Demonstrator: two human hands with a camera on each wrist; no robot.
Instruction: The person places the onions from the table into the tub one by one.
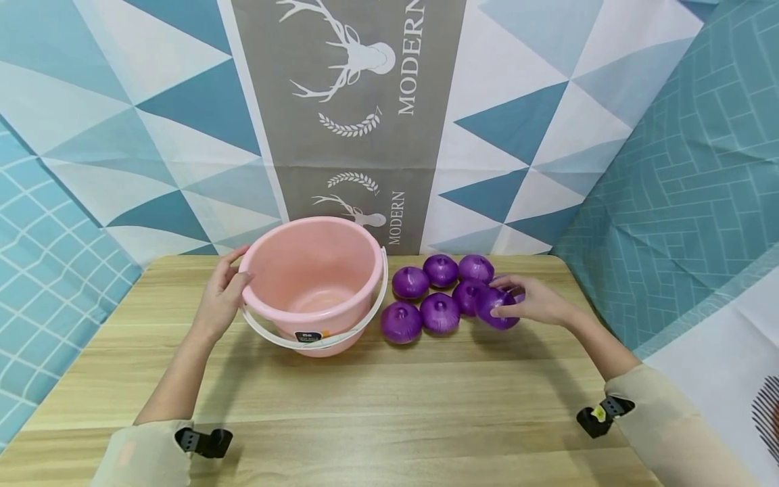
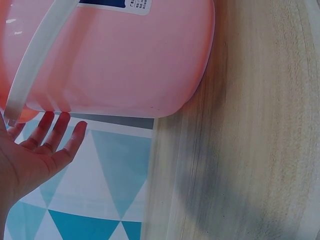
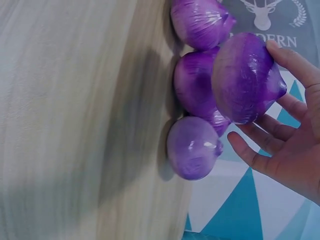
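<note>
A pink bucket (image 1: 328, 301) with a white handle (image 1: 380, 291) stands on the left half of the table. My left hand (image 1: 222, 294) holds its left rim, the thumb over the edge; in the left wrist view the fingers (image 2: 62, 127) are spread against the outer wall. With my right hand (image 1: 529, 299) I grip a shiny purple onion (image 3: 245, 77) between thumb and fingers, raised above the others. Several more purple onions (image 1: 439, 312) lie in a cluster to the right of the bucket, one (image 3: 194, 147) partly behind my right hand in the head view.
The wooden table (image 1: 389, 412) ends at the back against a patterned cloth wall (image 1: 359, 149). Blue tiled-print cloth hangs at the left (image 1: 55, 270) and right (image 1: 688, 169). A black camera strap sits on each sleeve.
</note>
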